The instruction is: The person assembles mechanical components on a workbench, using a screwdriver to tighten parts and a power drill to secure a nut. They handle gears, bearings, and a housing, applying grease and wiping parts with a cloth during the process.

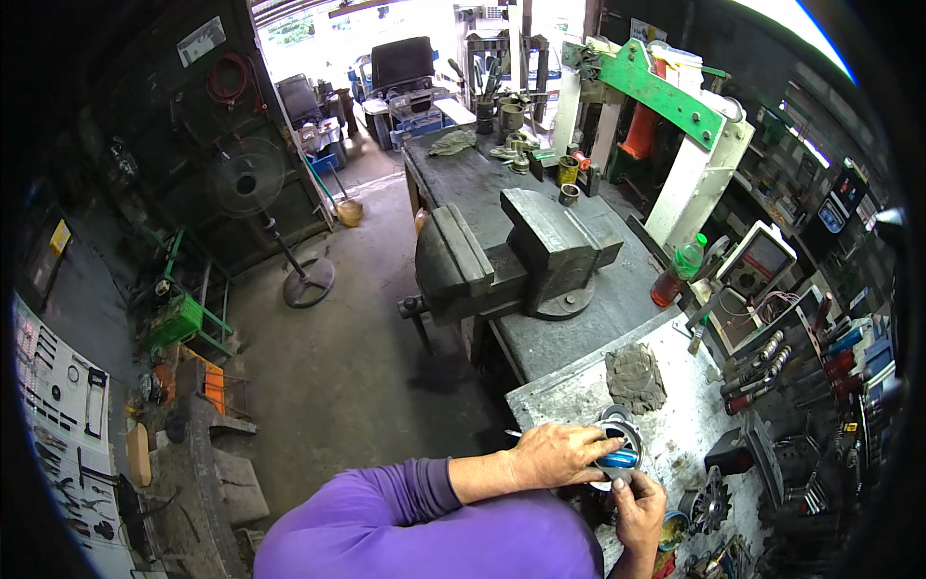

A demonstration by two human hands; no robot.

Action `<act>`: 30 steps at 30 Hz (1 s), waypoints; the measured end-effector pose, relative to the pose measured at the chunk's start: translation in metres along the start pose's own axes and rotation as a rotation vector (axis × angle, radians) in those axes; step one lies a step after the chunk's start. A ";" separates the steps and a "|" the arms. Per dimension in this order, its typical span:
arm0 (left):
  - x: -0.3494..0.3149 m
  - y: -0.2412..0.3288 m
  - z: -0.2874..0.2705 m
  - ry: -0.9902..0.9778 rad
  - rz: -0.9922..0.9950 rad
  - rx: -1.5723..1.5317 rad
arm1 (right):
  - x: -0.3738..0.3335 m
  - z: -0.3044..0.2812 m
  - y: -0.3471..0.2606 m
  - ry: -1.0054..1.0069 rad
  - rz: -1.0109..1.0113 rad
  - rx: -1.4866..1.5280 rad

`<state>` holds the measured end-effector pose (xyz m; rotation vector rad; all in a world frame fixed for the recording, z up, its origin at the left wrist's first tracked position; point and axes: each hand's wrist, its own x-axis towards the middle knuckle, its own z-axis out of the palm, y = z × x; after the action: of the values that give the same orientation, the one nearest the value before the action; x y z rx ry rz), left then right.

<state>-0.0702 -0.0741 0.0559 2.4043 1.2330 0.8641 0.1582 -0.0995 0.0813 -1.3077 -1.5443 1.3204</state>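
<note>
Over the pale metal-topped bench, my left hand (559, 455) reaches across a round metal housing (633, 430). Its fingers close around a bright blue piece (622, 457) at the housing's opening; the kind of piece does not show. Close by on the right, my right hand (639, 507) is bent, with thumb and fingers pinched at the housing's near side on a small dark grey piece (614, 474). My fingers hide much of both pieces. Just beyond the housing lies a folded dirty grey rag (637, 377).
A large bench vise (550, 253) stands on the dark workbench (569, 343) ahead. A finned rotor (712, 500) and a small tub (672, 529) sit right of my hands. Beyond are a red-liquid bottle (679, 270), a meter (757, 262) and several screwdrivers (757, 386). A pedestal fan (248, 183) stands left.
</note>
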 end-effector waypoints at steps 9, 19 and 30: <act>0.001 -0.007 0.007 -0.033 -0.097 -0.480 | -0.005 -0.007 0.010 0.185 -0.350 -0.116; 0.013 0.014 0.011 -0.588 -0.351 -1.421 | 0.072 -0.023 -0.039 -0.401 -0.573 0.408; 0.003 0.029 0.028 -0.457 -0.368 -1.656 | 0.097 0.003 -0.056 -1.148 -0.535 0.768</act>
<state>-0.0330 -0.0886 0.0504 0.8785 0.3394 0.6586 0.1191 -0.0049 0.1263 0.4451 -1.5543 2.0796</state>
